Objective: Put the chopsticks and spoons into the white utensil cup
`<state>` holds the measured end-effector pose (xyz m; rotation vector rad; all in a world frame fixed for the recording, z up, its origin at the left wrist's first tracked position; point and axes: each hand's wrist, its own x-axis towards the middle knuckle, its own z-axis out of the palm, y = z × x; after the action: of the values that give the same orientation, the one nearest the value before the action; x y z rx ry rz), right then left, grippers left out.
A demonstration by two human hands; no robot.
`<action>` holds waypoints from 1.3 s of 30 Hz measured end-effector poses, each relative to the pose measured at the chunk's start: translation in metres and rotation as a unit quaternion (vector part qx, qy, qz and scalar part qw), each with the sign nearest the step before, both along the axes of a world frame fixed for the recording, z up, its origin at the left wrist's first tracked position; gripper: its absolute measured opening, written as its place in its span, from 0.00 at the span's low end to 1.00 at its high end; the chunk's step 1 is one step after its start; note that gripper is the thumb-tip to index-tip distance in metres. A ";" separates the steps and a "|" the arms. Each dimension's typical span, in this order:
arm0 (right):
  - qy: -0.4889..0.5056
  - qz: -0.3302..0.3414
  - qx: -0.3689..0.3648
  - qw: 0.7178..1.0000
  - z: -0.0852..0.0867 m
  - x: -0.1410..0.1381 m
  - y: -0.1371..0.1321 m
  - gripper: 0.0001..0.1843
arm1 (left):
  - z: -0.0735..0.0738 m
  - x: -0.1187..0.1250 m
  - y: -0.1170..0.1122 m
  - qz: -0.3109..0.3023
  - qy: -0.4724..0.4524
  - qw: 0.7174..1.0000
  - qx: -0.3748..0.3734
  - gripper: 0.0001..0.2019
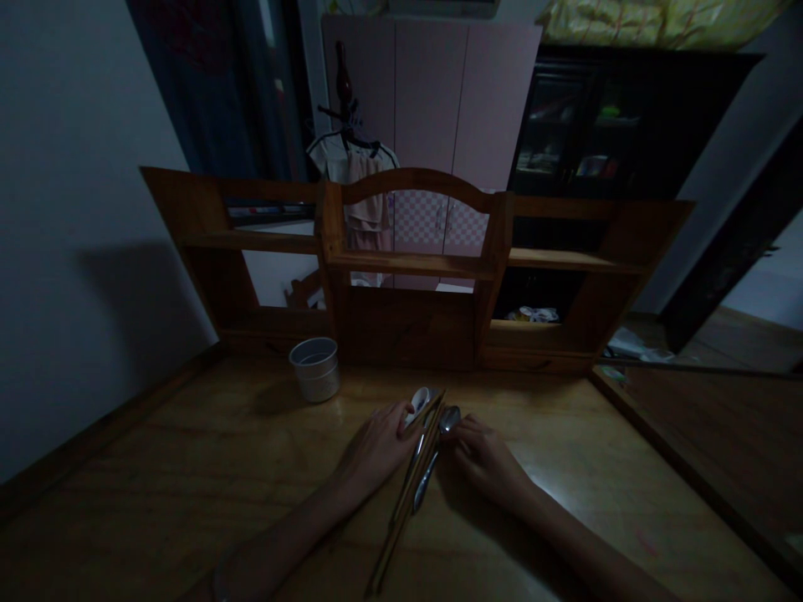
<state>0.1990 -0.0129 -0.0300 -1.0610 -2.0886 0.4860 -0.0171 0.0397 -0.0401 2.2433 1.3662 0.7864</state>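
Note:
In the head view a bundle of utensils lies on the wooden table between my hands. My left hand (382,436) is at its left side, with fingers closed around a white spoon (419,400). A pair of wooden chopsticks (401,510) runs lengthwise through the middle. Beside them is a metal spoon (450,418), bowl pointing away from me. My right hand (482,450) pinches at this spoon's bowl from the right. Another thin metal utensil (418,447) lies left of the chopsticks, its far end partly covered. Dim light blurs the fingertips.
A round metal tin (314,370) stands upright at the back left of the table (207,485). Behind it rises a wooden shelf unit (407,266) with open compartments. A wall borders the left side; a raised wooden edge (683,464) runs along the right.

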 end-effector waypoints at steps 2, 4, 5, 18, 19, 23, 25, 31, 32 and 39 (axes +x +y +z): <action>-0.004 0.004 -0.001 1.000 0.002 0.000 -0.001 0.21 | 0.001 0.002 -0.002 -0.006 -0.002 1.000 0.006 0.19; -0.010 0.005 -0.004 1.000 0.003 0.000 -0.002 0.24 | 0.002 0.004 -0.004 -0.019 -0.001 1.000 0.012 0.21; -0.014 0.006 -0.006 1.000 0.003 0.000 -0.002 0.25 | 0.002 0.004 -0.005 -0.022 0.003 1.000 0.015 0.21; -0.060 0.033 -0.009 0.998 0.000 -0.007 -0.006 0.37 | -0.001 0.004 -0.003 -0.007 0.052 0.996 0.075 0.18; -0.055 0.029 -0.008 0.998 0.000 -0.006 -0.006 0.36 | -0.001 0.004 -0.002 -0.006 0.050 0.996 0.074 0.18; -0.039 0.005 0.003 0.999 -0.003 -0.003 -0.002 0.28 | 0.000 0.001 -0.001 0.007 0.029 0.998 0.051 0.11; -0.032 -0.006 0.012 0.999 -0.005 -0.001 0.000 0.25 | -0.001 0.000 0.001 0.008 0.013 0.999 0.039 0.10; -0.029 -0.016 0.021 0.999 -0.008 0.000 0.001 0.22 | -0.002 0.000 0.003 -0.003 -0.008 0.999 0.036 0.11; -0.028 -0.018 0.021 0.999 -0.008 0.000 0.001 0.22 | -0.002 0.000 0.002 -0.004 -0.011 0.999 0.037 0.11; -0.015 -0.034 0.028 0.999 -0.008 0.000 0.002 0.22 | -0.003 0.001 0.005 0.012 -0.060 0.998 0.020 0.09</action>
<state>0.1989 -0.0111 -0.0377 -1.1085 -2.0738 0.3778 -0.0158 0.0452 -0.0432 2.1753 1.3334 0.9495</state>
